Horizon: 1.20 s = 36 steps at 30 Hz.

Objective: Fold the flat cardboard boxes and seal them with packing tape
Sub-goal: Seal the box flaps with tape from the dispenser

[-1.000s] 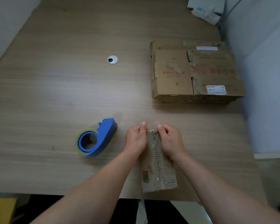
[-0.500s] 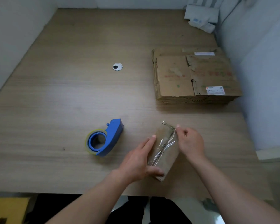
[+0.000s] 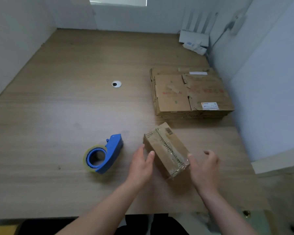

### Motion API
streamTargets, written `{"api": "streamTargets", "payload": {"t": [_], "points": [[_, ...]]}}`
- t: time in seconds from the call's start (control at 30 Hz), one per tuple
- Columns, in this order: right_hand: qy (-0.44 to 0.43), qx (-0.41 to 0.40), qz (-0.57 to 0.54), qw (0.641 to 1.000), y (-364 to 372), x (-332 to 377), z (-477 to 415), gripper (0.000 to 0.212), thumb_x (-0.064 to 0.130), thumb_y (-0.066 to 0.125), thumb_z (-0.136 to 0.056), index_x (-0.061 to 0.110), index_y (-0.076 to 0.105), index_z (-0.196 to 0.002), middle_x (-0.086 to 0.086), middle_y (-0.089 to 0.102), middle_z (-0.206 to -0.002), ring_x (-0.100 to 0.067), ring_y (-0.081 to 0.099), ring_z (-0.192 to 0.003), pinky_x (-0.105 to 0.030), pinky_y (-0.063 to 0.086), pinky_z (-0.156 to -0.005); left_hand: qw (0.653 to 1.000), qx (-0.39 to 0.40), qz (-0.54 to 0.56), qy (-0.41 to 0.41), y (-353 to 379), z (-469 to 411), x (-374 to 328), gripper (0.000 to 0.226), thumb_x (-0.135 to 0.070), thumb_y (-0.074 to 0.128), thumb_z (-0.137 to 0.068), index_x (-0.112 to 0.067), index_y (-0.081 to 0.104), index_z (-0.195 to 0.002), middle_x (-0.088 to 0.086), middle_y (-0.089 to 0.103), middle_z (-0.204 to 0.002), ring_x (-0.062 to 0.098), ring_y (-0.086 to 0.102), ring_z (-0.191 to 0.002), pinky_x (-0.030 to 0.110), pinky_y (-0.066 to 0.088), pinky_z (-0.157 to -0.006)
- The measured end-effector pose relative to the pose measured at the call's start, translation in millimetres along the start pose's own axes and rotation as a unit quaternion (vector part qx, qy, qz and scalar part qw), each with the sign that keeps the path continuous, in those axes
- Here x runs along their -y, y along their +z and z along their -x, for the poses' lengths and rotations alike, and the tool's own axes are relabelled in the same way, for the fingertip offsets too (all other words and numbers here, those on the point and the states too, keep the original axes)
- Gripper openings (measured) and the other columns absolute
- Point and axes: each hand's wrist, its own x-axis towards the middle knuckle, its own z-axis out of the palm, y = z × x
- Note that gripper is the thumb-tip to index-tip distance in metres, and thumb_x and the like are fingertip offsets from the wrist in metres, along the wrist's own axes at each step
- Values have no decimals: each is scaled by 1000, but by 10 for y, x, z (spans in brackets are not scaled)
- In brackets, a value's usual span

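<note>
Left hand (image 3: 140, 164) open, fingers against small taped box (image 3: 165, 150); right hand (image 3: 204, 168) open, touching near corner. Box on bench (image 3: 58, 116), angled. Risk: loose tape end (crinkled at near corner) lifts. Versus half second ago: box turned, seam up. Tape dispenser (image 3: 103, 154) left; flat stack (image 3: 190, 92) beyond.

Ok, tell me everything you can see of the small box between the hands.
The small box is brown cardboard, folded into a closed oblong, worn and creased. Clear tape runs lengthwise over its top seam and wraps over the near end, where it looks wrinkled. A barcode print sits near the far end. It lies on the table, turned diagonally, far end pointing away and left. The left hand has its fingertips against the left side; the right hand is open at the near right corner, contact unclear.
</note>
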Motion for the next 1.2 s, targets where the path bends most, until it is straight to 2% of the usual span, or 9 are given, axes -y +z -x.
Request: {"api": "streamTargets", "payload": {"t": [0.07,0.17,0.3,0.4,0.57,0.67,0.87,1.07,1.2], "points": [[-37,82,5,996,-17,67,-158,71,35,72,-88,10,40,-146,-14,46,-147,-30,47,-133,-40,37,-110,1000,4,5,6,27,-81,-93,56,-42,58,-92,-33,40,-145,-9,51,-143,11,46,-133,42,39,-113],[-59,223,47,972,92,99,-180,65,39,64,-94,20,39,-151,-4,60,-137,-22,60,-119,-33,45,-100,1000,31,-7,3,129,-194,-145,67,-43,61,-84,-38,31,-144,-8,48,-142,15,48,-132,48,43,-110],[-100,229,131,959,184,54,13,59,46,60,-90,26,47,-144,2,69,-115,-20,64,-103,-31,48,-84,991,54,-118,32,201,-107,-198,79,-20,56,-96,-23,7,-157,2,19,-159,24,33,-141,40,31,-117],[-117,189,116,968,188,106,-81,72,44,59,-88,24,34,-153,-2,58,-135,-22,54,-125,-36,44,-103,986,53,-150,49,230,-129,-126,79,-20,53,-98,-22,2,-158,4,11,-162,25,29,-144,39,30,-115],[-283,214,131,926,336,512,-496,53,41,52,-98,30,41,-149,-8,21,-163,-25,21,-149,-38,21,-120,984,43,-162,58,304,-138,-59,76,-20,48,-101,-20,-2,-159,6,-3,-166,24,12,-152,36,22,-118],[-306,279,157,896,525,671,-717,38,38,50,-101,25,55,-137,-7,37,-153,-26,35,-141,-37,34,-113,985,34,-155,65,330,-133,-37,75,-19,45,-102,-22,-4,-159,5,-6,-166,22,6,-153,35,21,-118],[-253,268,86,925,806,667,-849,31,28,49,-103,10,66,-84,-8,59,-93,-30,58,-96,-29,33,-75,992,21,-106,67,376,-119,42,73,-23,42,-104,-26,-7,-157,0,2,-166,10,3,-152,14,3,-114],[-235,284,94,925,820,634,-847,41,33,45,-105,5,75,-105,-17,59,-135,-30,54,-125,-30,39,-102,991,-20,-115,63,277,-85,-36,72,-47,42,-101,-27,4,-158,-6,14,-165,5,12,-150,11,8,-113],[-254,274,131,918,770,647,-827,51,43,30,-106,13,66,-126,-14,49,-149,-28,43,-139,-35,36,-109,937,-217,-255,97,-254,-32,253,81,-47,69,-84,-12,37,-150,7,42,-152,23,36,-139,38,35,-111]]}}
